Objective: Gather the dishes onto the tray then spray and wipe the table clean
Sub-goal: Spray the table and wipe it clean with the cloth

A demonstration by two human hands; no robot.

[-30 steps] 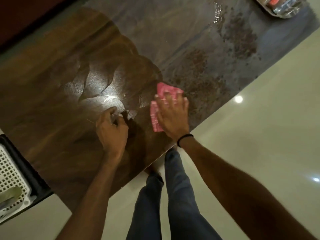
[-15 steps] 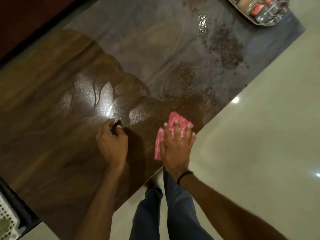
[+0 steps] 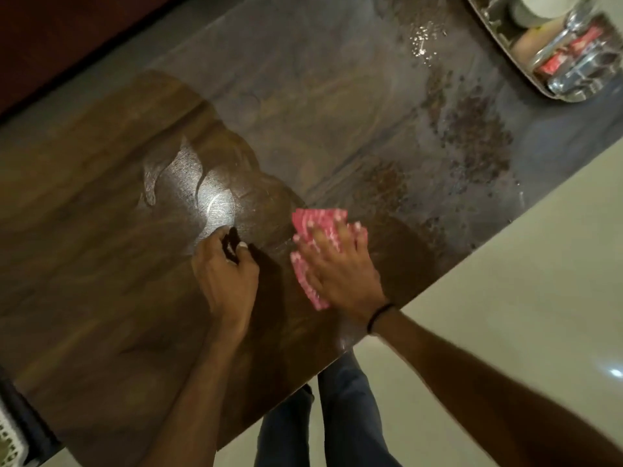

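A pink patterned cloth (image 3: 310, 230) lies flat on the dark wooden table (image 3: 101, 264), and my right hand (image 3: 337, 267) presses down on it with fingers spread, near the table's front edge. Resting on the table just left of the cloth is my left hand (image 3: 226, 274), its fingers curled loosely around something small and dark that I cannot make out. The wood around the hands looks wet and glossy. Beyond the cloth, patches of spray droplets (image 3: 472, 139) speckle the duller surface. At the far right corner stands a metal tray (image 3: 539, 85) with dishes and glasses on it.
A black bin with a white perforated basket (image 3: 10, 439) shows at the lower left edge. Pale glossy floor (image 3: 505, 264) runs along the table's right side. My legs in jeans (image 3: 323, 426) stand at the table's edge. A dark wall borders the far side.
My right hand has slid the cloth toward the front edge and then back away from it. The left hand stayed in place. The view shifted, bringing more of the tray into sight.
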